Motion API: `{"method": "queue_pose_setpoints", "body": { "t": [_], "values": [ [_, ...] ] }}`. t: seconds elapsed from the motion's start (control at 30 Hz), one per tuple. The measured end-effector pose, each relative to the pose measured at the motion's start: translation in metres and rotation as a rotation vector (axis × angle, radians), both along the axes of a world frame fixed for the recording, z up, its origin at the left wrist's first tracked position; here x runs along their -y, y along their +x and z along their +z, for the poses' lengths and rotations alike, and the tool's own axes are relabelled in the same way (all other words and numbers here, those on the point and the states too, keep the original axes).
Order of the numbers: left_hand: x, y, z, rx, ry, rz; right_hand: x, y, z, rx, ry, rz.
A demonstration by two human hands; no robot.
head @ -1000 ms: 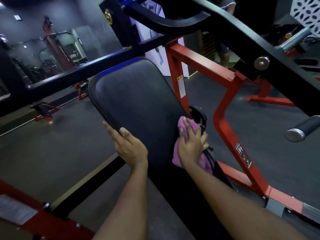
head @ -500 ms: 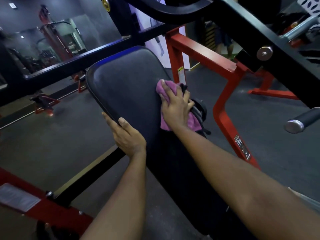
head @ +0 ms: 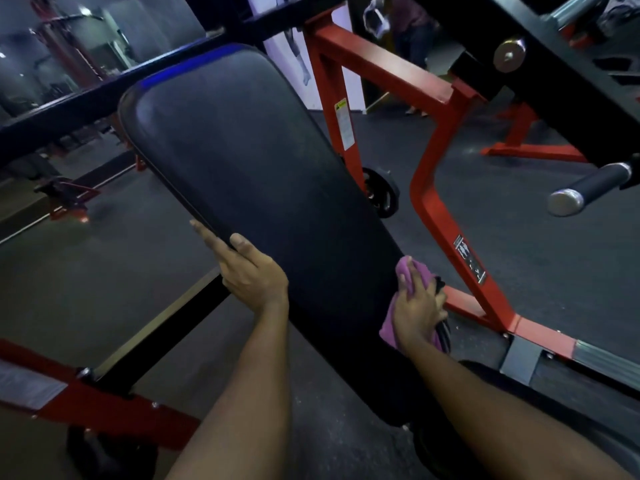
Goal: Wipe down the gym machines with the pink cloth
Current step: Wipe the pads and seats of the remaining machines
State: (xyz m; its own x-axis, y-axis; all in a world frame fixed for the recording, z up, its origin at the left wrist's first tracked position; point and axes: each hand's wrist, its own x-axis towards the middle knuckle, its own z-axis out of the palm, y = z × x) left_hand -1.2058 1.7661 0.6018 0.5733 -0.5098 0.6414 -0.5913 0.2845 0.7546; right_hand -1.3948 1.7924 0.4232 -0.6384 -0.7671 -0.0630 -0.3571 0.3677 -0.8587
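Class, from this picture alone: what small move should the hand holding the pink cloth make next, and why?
Probably slide the pink cloth up the black pad, since the right hand holds it low at the right edge, the left hand steadies the opposite edge, and most padding lies above.

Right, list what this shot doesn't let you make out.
Head view only:
- Pink cloth: mostly covered by the right hand.
- Dark thing beneath that hand: mostly hidden, unidentifiable.
- Label on the red frame: print too small.
- Background person: cut by the top edge, blurred.
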Motion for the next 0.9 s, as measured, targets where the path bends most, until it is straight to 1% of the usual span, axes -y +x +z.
{"method": "queue_pose_setpoints", "body": {
  "t": [0.1, 0.2, 0.27, 0.3, 0.4, 0.47, 0.53, 0.63, 0.67, 0.7, 0.77, 0.83, 0.9],
  "values": [
    [0.004, 0.000, -0.008, 0.005, -0.012, -0.019, 0.030, 0.017, 0.059, -0.002, -0.180, -0.031],
    [0.004, 0.001, -0.006, 0.008, -0.020, -0.022, 0.064, 0.054, 0.144, -0.154, -0.395, 0.109],
    [0.003, 0.000, -0.007, 0.004, -0.028, -0.025, 0.078, 0.072, 0.181, -0.270, -0.465, 0.209],
    [0.004, 0.001, -0.006, 0.010, -0.030, -0.020, 0.083, 0.075, 0.188, -0.290, -0.478, 0.242],
    [0.003, 0.000, -0.004, 0.010, -0.020, -0.017, 0.081, 0.061, 0.165, -0.290, -0.450, 0.233],
    [0.001, 0.000, -0.003, 0.016, -0.010, -0.015, 0.073, 0.047, 0.136, -0.259, -0.363, 0.197],
    [0.000, 0.000, -0.001, 0.029, 0.011, -0.011, 0.064, 0.029, 0.100, -0.183, -0.221, 0.148],
    [-0.007, -0.003, -0.011, 0.008, 0.053, -0.010, 0.038, 0.004, 0.048, 0.004, 0.014, 0.040],
    [-0.011, -0.006, -0.017, -0.017, 0.068, -0.001, 0.031, -0.001, 0.038, 0.051, 0.045, 0.016],
    [-0.014, -0.009, -0.024, -0.043, 0.079, 0.010, 0.025, -0.002, 0.035, 0.075, 0.033, -0.004],
    [-0.016, -0.012, -0.031, -0.066, 0.082, 0.009, 0.026, 0.006, 0.050, 0.030, -0.094, -0.023],
    [-0.015, -0.014, -0.034, -0.045, 0.071, 0.006, 0.039, 0.025, 0.091, -0.026, -0.246, 0.012],
    [-0.015, -0.015, -0.032, -0.031, 0.029, 0.001, 0.058, 0.053, 0.147, -0.098, -0.411, 0.104]
  ]
}}
